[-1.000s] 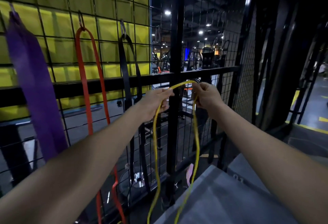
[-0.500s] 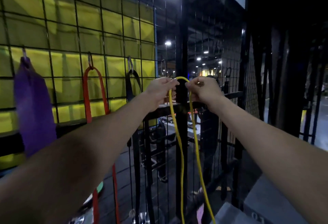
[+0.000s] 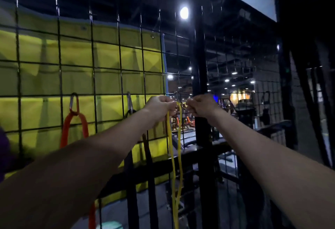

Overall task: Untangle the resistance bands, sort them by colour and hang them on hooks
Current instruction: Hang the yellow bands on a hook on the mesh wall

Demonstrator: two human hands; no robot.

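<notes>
Both fists, left hand [image 3: 161, 105] and right hand [image 3: 200, 105], grasp yellow band [image 3: 174, 156] top; I'd spread loop, seat it on carabiner [image 3: 176, 95].

Both arms reach forward to a wire grid panel [image 3: 108, 65]. The left hand [image 3: 160, 106] and right hand [image 3: 201, 105] are raised side by side, close together, in front of the grid just left of an upright post [image 3: 199, 65]. A thin band [image 3: 175, 156] hangs down between the 2 hands. To the left, 2 clips [image 3: 74, 102] sit on the grid, each with a band hanging below: the nearer strap [image 3: 150, 174] behind the left forearm, the farther loop [image 3: 84, 129] beyond it. A sheet [image 3: 76, 54] hangs behind the grid.
</notes>
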